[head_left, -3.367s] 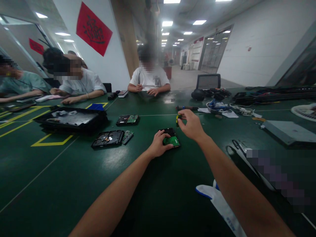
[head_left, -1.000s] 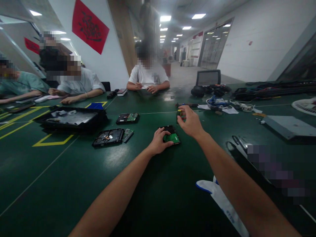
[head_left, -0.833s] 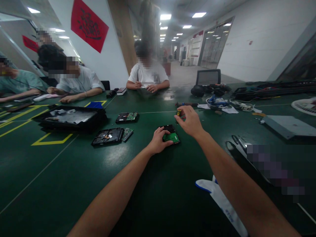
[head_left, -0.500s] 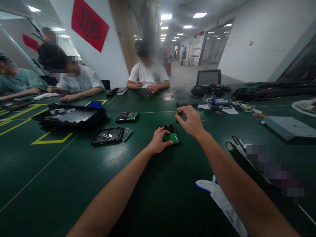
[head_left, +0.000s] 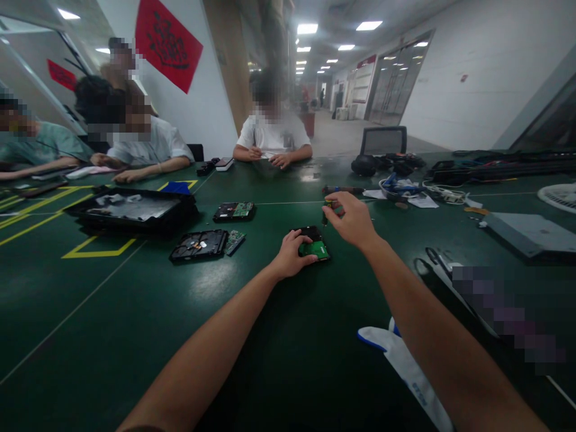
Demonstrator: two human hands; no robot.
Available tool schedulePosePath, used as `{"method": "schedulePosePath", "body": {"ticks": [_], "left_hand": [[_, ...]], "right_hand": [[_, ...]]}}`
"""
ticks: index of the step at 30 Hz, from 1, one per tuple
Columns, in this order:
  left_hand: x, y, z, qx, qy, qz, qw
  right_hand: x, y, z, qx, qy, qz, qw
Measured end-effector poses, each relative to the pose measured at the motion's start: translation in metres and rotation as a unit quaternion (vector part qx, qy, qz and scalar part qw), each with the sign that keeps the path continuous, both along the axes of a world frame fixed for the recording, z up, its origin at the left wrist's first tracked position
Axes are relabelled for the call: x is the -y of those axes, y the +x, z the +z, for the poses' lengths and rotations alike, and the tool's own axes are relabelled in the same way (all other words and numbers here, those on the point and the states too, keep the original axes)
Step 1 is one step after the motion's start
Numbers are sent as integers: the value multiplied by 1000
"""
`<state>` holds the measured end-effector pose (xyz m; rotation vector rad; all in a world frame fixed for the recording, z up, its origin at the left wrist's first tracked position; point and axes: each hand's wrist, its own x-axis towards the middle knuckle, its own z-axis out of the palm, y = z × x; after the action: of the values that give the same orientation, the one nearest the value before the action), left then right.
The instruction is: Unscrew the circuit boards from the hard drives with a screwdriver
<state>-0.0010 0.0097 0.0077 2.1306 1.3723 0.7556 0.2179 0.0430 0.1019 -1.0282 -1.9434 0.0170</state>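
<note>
Green is the board on the drive (head_left: pixel 317 250), which lies flat on the table (head_left: pixel 288 336). The left hand (head_left: pixel 292 253) holds the drive from its left side, with the fingers over the top and the thumb near the close edge. At the far right corner of the drive, the right hand (head_left: pixel 350 219) is raised; its thumb and fingers are narrow, pinching a small screwdriver (head_left: pixel 325 218), partly yellow and nearly upright. Whether its tip touches the drive, I cannot tell.

To the left of the drive lies a black case (head_left: pixel 198 246), with a loose board (head_left: pixel 234 242) just beside it. A second drive (head_left: pixel 233 211) is to the left of the drive and farther away. Well apart to the left of the drive stands a black tray (head_left: pixel 130 209). Nearer than the drive and to its right, a white glove (head_left: pixel 416 372) lies partly under the right forearm. Beyond the drive, a person (head_left: pixel 272 143) sits across the table.
</note>
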Motion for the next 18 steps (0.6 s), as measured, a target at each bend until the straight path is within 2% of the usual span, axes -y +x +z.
{"method": "schedulePosePath", "body": {"ticks": [18], "left_hand": [[1,1,3,-10,3,2,1000]], "right_hand": [[1,-2,0,-1,8,-6,1000]]}}
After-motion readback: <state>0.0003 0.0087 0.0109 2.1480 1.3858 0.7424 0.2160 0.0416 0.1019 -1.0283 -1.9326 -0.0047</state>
